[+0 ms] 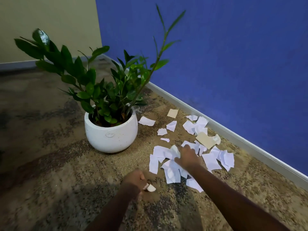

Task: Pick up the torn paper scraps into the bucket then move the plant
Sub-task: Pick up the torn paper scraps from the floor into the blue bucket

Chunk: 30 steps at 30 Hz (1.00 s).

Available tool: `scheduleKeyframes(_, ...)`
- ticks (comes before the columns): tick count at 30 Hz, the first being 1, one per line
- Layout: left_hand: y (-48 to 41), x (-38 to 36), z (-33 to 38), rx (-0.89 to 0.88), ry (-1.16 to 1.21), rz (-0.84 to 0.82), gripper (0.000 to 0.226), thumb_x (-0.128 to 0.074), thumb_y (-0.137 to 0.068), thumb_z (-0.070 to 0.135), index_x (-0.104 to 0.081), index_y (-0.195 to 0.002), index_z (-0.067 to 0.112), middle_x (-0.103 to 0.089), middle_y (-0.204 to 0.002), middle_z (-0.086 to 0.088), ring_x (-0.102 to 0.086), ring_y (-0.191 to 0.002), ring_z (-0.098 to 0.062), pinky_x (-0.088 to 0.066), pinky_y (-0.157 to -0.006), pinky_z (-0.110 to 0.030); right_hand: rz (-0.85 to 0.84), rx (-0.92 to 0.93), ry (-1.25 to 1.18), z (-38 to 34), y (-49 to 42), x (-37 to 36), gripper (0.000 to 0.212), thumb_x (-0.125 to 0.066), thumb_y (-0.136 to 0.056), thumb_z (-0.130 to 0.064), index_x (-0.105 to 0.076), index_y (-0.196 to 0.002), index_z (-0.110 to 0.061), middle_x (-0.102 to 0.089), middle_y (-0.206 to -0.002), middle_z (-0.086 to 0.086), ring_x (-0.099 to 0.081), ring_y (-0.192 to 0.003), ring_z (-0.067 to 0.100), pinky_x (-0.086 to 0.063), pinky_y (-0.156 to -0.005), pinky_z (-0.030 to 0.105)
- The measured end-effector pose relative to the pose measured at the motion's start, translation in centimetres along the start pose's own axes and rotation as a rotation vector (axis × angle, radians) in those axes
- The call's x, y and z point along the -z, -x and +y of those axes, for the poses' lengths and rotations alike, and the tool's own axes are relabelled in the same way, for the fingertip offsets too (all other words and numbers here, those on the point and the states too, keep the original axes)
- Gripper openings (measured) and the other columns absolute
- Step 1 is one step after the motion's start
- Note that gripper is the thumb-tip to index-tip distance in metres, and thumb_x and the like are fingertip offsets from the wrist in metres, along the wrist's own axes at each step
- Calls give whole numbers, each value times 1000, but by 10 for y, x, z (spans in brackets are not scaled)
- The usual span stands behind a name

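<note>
Judged as the first step, gathering; far from done, with most scraps (210, 161) loose on the carpet (50, 164) and no bucket in view. Reaching into the near end of the litter with the right hand (186, 158); fingers curled down over the paper, seemingly pinching up one crumpled piece (175, 150) at the thumb side, exact grip lost to blur. Holding a small white scrap (151, 188) in the left hand (134, 180), fingers closed tight round it, nearer the camera and apart from the pile. Next, most likely: lifting the pinched piece clear, bunching it with more, then finding the bucket; calls for a light pinch on thin sheets lying flat on rough carpet, and for several trips or fuller handfuls. Worth minding the two tan pieces (205, 140) among the white.

Lying in a loose band beside the skirting (233, 133) under the blue wall (233, 64); long axis of that band running with the skirting, from far left near the pot (110, 135) to near right. Standing upright just left of the band, the plant (106, 90); long axis vertical, tallest stem leaning up and right toward the wall, broader fronds spreading left; touched by neither hand.
</note>
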<state>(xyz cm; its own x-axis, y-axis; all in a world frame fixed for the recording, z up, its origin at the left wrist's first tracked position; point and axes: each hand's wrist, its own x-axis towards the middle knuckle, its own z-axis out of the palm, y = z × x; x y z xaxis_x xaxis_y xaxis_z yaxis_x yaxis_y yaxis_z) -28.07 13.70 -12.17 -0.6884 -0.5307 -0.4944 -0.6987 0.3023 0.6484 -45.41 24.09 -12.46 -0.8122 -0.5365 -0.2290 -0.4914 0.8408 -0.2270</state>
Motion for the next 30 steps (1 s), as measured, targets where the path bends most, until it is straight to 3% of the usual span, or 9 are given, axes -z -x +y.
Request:
scheduleKeyframes(5, 11, 18, 11, 9, 362, 70, 24, -34, -96, -6, -47, -84, 11, -55, -70, -11, -48, -51, -16, -42, -45, -23, 37, 193, -292, -32, 23, 25, 54, -59, -87, -22, -40, -136, -10, -53, -134, 13, -54, -117, 29, -48, -92, 35)
scheduleKeyframes(8, 11, 27, 27, 53, 615, 138, 25, -34, -98, -2, -58, -104, 3, -55, -71, -9, -51, -56, -16, -48, -56, -26, 6, 245, -571, -54, 43, 36, 50, -63, -85, -16, -39, -129, -10, -57, -125, 15, -57, -105, 26, -47, -80, 33)
scheduleKeyframes(11, 17, 42, 51, 104, 1005, 75, 35, -34, -101, 12, -52, -128, -1, -59, -97, -15, -59, -78, -24, -52, -76, -36, -61, 252, -756, -80, 58, 45, 47, -60, -88, -15, -39, -130, -11, -53, -128, 11, -53, -111, 23, -46, -85, 35)
scheduleKeyframes(15, 26, 74, 66, 119, 1229, -38, 58, -23, -98, 52, -52, -125, 10, -57, -120, -15, -54, -118, -33, -46, -90, -41, -139, 316, -870, -117, 74, 57, 38, -47, -95, -19, -40, -132, -17, -53, -133, 8, -52, -111, 21, -43, -92, 34)
scheduleKeyframes(19, 34, 113, 59, 112, 1199, -53, 60, -23, -97, 55, -56, -121, 12, -59, -103, -14, -58, -103, -31, -43, -79, -34, -243, 339, -950, -161, 85, 60, 37, -40, -97, -36, -43, -133, -23, -56, -121, 1, -55, -108, 19, -44, -98, 41)
scheduleKeyframes(22, 44, 151, 38, 122, 1183, -132, 76, -18, -93, 63, -52, -132, 7, -55, -133, -19, -54, -119, -34, -40, -88, -43, -327, 358, -971, -189, 83, 57, 39, -57, -90, -32, -47, -127, -27, -62, -111, 1, -61, -97, 17, -53, -85, 37)
scheduleKeyframes(24, 51, 177, 23, 103, 1158, -179, 86, -14, -89, 69, -49, -135, 5, -49, -141, -19, -57, -107, -33, -36, -91, -46, -351, 396, -926, -206, 80, 55, 39, -66, -84, -22, -50, -120, -25, -62, -103, 1, -61, -87, 14, -53, -71, 27)
scheduleKeyframes(28, 60, 220, -14, 90, 1138, -235, 99, -8, -84, 76, -42, -140, 3, -43, -145, -23, -40, -134, -39, -33, -97, -50, -179, 485, -793, -251, 83, 44, 33, -71, -78, -16, -56, -106, -18, -59, -87, -3, -55, -72, 4, -38, -43, 2)
scheduleKeyframes(30, 59, 237, -30, 93, 1157, -163, 98, -3, -84, 75, -38, -143, 4, -42, -145, -25, -37, -137, -39, -34, -105, -50, -66, 505, -768, -277, 83, 41, 25, -71, -76, -15, -57, -96, -17, -59, -80, -4, -53, -68, 5, -35, -39, 0)
